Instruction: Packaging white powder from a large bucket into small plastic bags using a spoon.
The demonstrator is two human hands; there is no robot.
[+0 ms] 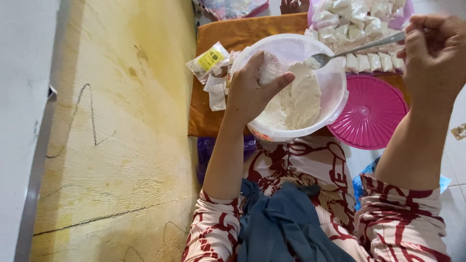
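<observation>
While the left hand (pixel 252 92) pinches a small clear bag (pixel 270 68) open over the tub (pixel 335 77) of white powder (pixel 298 99), the right hand (pixel 434 53) grips a metal spoon (pixel 361 48), its bowl just beside the bag's mouth. A pink lid (pixel 371 111) lies beside the tub, filled packets (pixel 359 29) behind it.

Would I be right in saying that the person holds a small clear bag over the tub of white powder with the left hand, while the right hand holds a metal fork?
Not quite: the right hand holds a metal spoon, not a fork, as the head view shows. The rest stands: the left hand holds the small clear bag over the tub of white powder.
</observation>
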